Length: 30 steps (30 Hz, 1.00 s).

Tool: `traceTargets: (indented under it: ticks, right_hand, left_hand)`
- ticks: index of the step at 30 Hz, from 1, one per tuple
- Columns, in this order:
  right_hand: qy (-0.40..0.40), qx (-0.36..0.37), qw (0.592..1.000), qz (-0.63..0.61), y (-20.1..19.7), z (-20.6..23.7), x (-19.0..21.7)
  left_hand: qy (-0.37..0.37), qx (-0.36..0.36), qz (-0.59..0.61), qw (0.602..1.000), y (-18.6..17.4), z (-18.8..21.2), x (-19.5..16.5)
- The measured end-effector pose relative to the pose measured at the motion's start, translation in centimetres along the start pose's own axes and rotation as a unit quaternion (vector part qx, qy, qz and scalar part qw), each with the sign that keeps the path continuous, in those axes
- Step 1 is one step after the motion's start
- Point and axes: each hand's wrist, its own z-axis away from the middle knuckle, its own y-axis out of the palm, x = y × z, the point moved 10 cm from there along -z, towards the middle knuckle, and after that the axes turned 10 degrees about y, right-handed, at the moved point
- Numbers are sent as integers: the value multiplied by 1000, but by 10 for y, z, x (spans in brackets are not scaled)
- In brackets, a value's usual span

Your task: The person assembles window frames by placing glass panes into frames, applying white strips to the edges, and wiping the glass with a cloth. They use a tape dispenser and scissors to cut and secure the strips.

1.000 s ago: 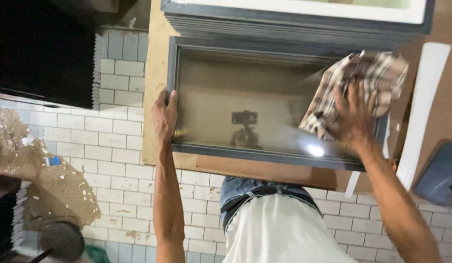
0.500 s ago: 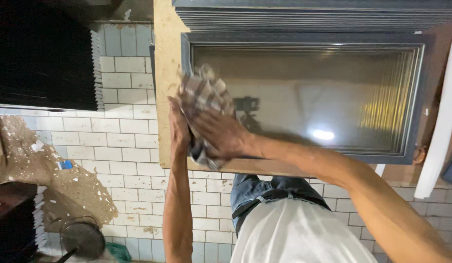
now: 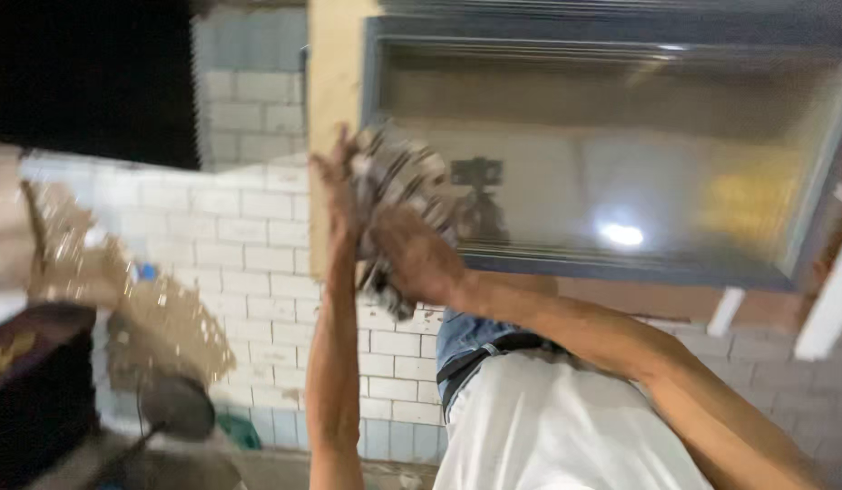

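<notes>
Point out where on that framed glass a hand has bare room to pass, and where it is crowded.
The glass pane is bare across its middle and right, bordered by the grey frame below and on the right. The lower left corner is crowded: the right hand presses a checked cloth there, with the left hand beside it on the frame's left edge.

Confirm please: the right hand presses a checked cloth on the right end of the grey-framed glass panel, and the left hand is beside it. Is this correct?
Not quite. The right hand presses the checked cloth on the left end of the grey-framed glass panel, not the right end. The left hand is indeed beside it. The head view shows this.
</notes>
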Motion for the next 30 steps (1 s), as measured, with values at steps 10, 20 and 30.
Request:
traceTargets:
  ticks: [10,20,30]
  right_hand:
    - [456,-62,860,222,-165,264,-203]
    - [369,11,902,224,-136,200,-165]
    - [255,-28,939,228,-314,222,-356]
  left_hand:
    - [91,-11,-545,833,38,10,-34]
    - [179,-27,-520,835,33,15,-37]
    - [94,-68,-492,863,28,8,-37]
